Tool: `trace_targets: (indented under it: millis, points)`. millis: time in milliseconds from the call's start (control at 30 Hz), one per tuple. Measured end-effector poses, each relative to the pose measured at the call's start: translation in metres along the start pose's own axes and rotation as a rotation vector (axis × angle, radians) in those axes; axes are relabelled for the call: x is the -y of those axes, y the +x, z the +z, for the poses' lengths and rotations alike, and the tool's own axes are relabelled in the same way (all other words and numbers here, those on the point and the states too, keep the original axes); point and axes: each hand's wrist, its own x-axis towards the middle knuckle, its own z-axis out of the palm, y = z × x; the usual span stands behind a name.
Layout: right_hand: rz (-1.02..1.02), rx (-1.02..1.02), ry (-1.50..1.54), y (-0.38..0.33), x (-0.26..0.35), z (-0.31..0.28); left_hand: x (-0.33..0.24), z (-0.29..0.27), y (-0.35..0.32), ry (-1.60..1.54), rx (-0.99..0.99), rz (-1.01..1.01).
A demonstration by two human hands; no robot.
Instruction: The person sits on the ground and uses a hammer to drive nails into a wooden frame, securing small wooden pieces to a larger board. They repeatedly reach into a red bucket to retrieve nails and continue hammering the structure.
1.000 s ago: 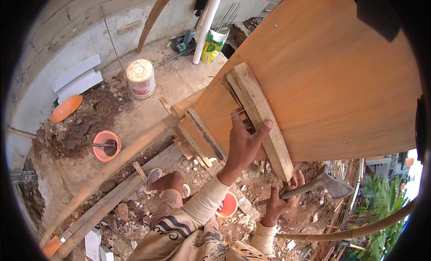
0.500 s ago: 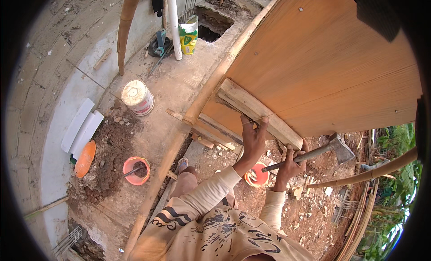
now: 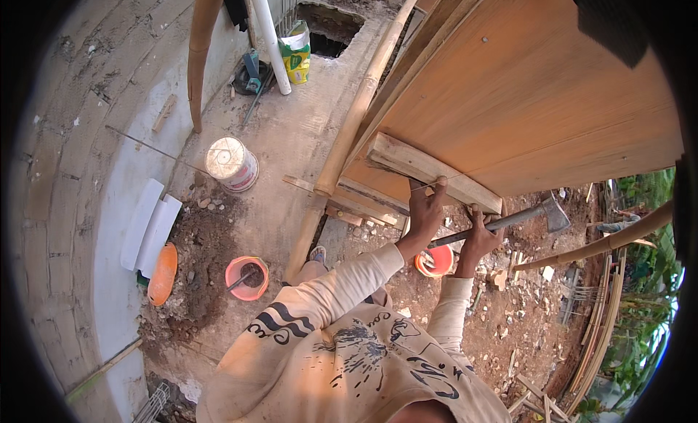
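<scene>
A short wooden block [image 3: 436,170] lies along the lower part of a large orange-brown plywood panel [image 3: 509,96]. My left hand [image 3: 425,216] grips the block's lower edge, its fingers bent and one fingertip on the front face. A thin string runs across the block at those fingers; whether they hold it is unclear. My right hand [image 3: 480,240] is closed round the dark handle of a hatchet [image 3: 556,215], whose metal head points right. Its raised fingertips touch the block's right end.
Bamboo poles [image 3: 363,96] frame the panel's left side, and another bamboo pole [image 3: 603,242] slants in at right. Two orange buckets [image 3: 247,296] and a lidded white bucket [image 3: 236,177] stand on the ground. Beyond is an open pit [image 3: 331,30]. Rubble and wood scraps litter the dirt.
The view has shifted, showing more of the panel's left frame. Both hands keep their holds on the block and the hatchet, with little visible movement against the panel.
</scene>
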Motion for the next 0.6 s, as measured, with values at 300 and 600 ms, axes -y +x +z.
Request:
trace_targets:
  millis: [300,600]
  points:
    - [-0.099,-0.043,-0.059,-0.001,-0.012,0.003,-0.020,-0.140,-0.008,0.364,0.330,-0.164]
    - [-0.049,-0.062,0.075,-0.003,-0.013,0.006,-0.065,-0.149,0.079,0.608,0.046,0.213]
